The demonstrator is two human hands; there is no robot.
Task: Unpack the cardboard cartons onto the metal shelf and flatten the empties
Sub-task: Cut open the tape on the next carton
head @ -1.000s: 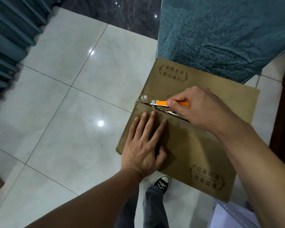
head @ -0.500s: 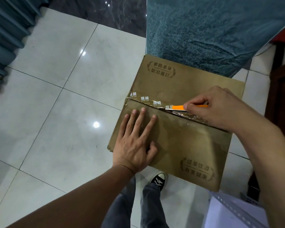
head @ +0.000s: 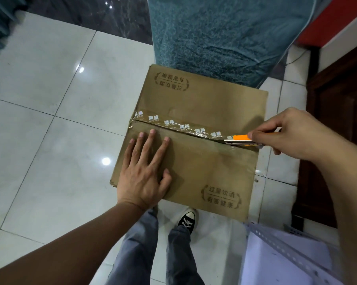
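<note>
Spread left hand point(head: 144, 175) is pinning carton point(head: 204, 171), right hand point(head: 292, 136) pinching orange utility knife point(head: 240, 139) is finishing tape point(head: 173, 125) slit at 3 o'clock; next, probably lifting flaps.

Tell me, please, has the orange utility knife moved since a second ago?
Yes: the orange utility knife slid along the taped seam of the cardboard carton, from left end almost to right edge.

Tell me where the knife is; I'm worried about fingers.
Head view: the knife sits on the tape seam near the carton's right edge, held by the right hand, apart from the left hand.
</note>
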